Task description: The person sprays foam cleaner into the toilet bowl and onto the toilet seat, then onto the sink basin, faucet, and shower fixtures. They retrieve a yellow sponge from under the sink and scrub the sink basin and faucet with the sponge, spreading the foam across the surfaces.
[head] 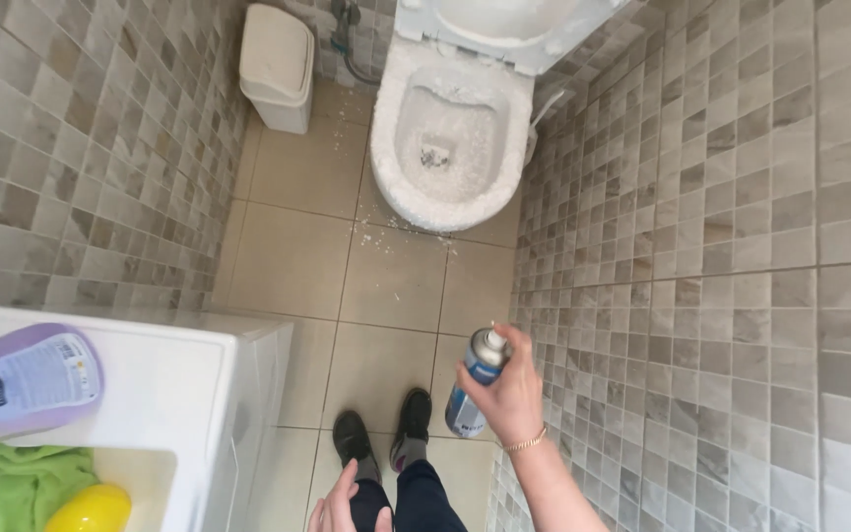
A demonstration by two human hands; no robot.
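Right hand [506, 392] fingers are wrapping tight around the upper body of a blue-and-silver spray can [475, 379], index riding near the nozzle, can upright at waist height over the floor tiles [386, 276]. Likely light, rigid, smooth metal (slippery if wet), so mid-body grip is working best. Left hand [339, 507] is hanging loosely spread, empty. Foam is coating the toilet [445, 138] ahead; narrow tiled room, white bin [276, 69] beside.
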